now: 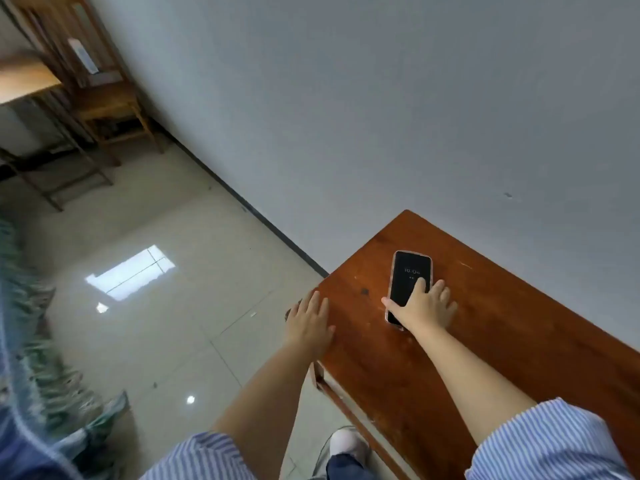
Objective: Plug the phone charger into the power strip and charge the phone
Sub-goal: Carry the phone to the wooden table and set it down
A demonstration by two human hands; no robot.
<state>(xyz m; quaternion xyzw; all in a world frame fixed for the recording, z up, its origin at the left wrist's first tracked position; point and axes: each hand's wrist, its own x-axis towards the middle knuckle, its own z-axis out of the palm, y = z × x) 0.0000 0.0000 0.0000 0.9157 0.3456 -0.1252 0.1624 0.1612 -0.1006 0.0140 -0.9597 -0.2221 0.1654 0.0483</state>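
A black phone [410,277] in a clear case lies flat on the brown wooden table [502,334], its screen lit with faint digits. My right hand [426,308] rests over the phone's near half. The thumb is at its left edge, the index finger is on the screen, and the other fingers are along its right edge. My left hand [310,323] lies palm down on the table's left edge, fingers apart, holding nothing I can see. Neither a charger nor a power strip is in view.
The table stands against a grey-white wall [381,98]. Glossy tiled floor [173,306] spreads to the left, with wooden chairs and a desk [97,98] at the far left. A patterned cloth [31,341] blurs the left edge. My shoe [346,445] is below the table's front.
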